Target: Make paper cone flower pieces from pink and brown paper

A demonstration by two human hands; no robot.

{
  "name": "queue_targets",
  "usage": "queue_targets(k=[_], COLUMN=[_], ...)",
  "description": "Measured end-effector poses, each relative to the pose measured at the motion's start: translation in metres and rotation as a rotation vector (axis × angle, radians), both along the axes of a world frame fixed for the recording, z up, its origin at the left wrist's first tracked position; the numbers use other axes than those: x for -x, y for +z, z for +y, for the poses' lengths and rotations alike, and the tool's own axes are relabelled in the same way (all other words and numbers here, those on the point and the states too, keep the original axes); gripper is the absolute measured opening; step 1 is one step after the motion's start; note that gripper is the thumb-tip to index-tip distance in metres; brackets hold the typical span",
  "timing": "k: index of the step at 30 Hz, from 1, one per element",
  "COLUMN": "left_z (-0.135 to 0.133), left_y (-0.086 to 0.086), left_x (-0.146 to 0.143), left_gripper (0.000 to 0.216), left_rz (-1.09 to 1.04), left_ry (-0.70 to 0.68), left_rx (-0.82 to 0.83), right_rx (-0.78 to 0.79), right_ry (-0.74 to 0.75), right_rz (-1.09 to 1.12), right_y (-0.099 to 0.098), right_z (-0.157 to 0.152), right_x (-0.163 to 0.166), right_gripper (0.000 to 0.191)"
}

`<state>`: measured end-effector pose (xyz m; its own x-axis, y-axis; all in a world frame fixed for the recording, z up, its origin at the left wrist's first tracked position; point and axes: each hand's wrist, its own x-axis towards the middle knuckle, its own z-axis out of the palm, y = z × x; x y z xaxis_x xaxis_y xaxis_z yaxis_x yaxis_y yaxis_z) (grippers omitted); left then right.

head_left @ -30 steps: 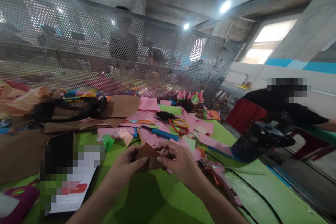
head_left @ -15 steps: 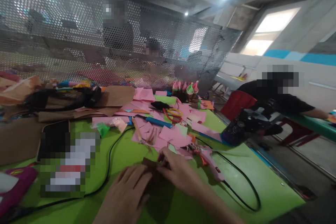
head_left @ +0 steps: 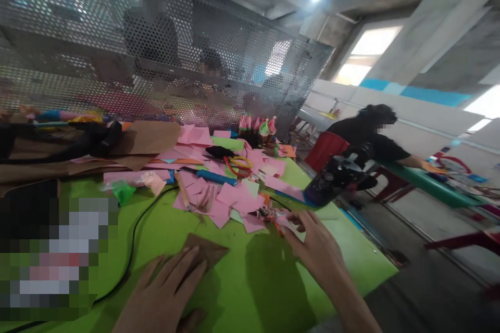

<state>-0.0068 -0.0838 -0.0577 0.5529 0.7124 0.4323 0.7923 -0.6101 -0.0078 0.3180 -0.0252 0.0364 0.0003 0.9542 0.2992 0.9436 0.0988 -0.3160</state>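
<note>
My left hand [head_left: 164, 291] lies flat and open, fingers spread, on a folded piece of brown paper [head_left: 209, 248] on the green table [head_left: 242, 281]. To the right, my right hand [head_left: 316, 247] reaches forward and its bent fingers close round the rear of a pink glue gun [head_left: 273, 216]. The gun lies at the near edge of a scatter of pink paper squares [head_left: 234, 197].
A black cable [head_left: 133, 234] runs across the table left of my hands. Behind the paper lie a blue cutter [head_left: 216, 177], scissors [head_left: 238, 164] and paper cones [head_left: 258, 127]. A black device [head_left: 332, 182] sits by the right table edge. People sit behind the perforated screen [head_left: 175, 62]; another person [head_left: 367, 135] works at right.
The brown paper went from held in both hands down onto the table. My left hand flattened on it. My right hand let go and moved right to the glue gun. The view turned right.
</note>
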Motion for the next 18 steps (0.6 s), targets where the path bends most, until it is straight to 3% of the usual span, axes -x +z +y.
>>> queue_targets(k=[4,8,12,18], left_z=[-0.002,-0.005,-0.011,-0.018], left_y=[-0.014,-0.020,-0.023,-0.026], left_x=[0.002,0.001,-0.006,-0.019], left_gripper=[0.067,0.070,0.065,0.056], left_rz=[-0.027,-0.067,-0.089,-0.158], left_ry=[0.002,-0.003,0.054,0.165], left_rx=[-0.001,-0.008,-0.026,-0.030], right_rx=[0.199,0.288,0.287,0.204], right_ry=[-0.083,-0.144,-0.199,-0.152], right_rz=[0.081,0.221,0.387,0.799], right_y=[-0.010,-0.017,-0.020,-0.015], right_z=[-0.004,0.004,0.012,0.007], right_x=[-0.014,-0.015,-0.020,-0.025], right_gripper=[0.030,0.027,0.018,0.041])
